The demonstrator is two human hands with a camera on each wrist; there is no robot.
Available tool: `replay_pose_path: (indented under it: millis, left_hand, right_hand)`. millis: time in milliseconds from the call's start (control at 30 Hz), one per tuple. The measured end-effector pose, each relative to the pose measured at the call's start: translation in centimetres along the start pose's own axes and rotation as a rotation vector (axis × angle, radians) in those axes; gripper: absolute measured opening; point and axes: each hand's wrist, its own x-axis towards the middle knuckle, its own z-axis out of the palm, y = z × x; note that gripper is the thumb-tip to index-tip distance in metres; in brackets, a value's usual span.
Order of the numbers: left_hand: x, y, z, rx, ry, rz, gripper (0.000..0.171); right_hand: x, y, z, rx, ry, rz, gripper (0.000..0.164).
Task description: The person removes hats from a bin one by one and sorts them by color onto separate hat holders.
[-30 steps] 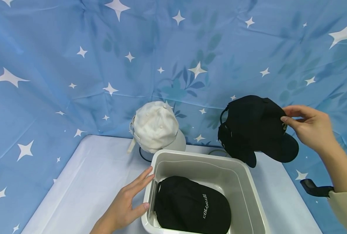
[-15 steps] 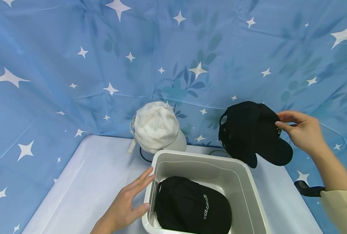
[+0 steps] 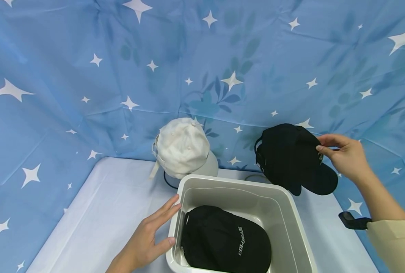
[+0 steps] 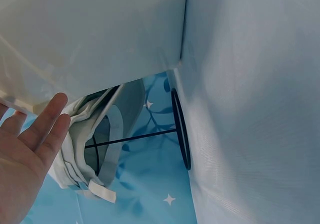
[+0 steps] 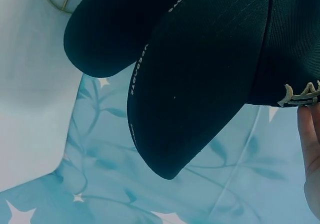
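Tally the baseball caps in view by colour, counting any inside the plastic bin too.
Black: 3 (the front cap pinched by the right hand, the rear cap it overlaps, and the COLORADO cap in the plastic bin)
Off-white: 1 (the strap-back cap behind the bin)
Total: 4

COLORADO (image 3: 240, 241) | black cap (image 3: 212, 237) in grey bin (image 3: 236, 181) | front cap (image 3: 306, 159) at right hand (image 3: 347, 155): brim lettering (image 5: 134, 77) illegible, emblem (image 5: 302, 94) partly hidden
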Motion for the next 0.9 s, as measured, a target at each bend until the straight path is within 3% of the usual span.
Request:
replay_pose_path:
  millis: [900]
  left_hand:
    - [0.0,-0.1,0.0,-0.008,0.012,0.002,0.069]
  right_hand:
    - [-0.7,1.7,3.3,0.007,-0.032,0.042,0.023]
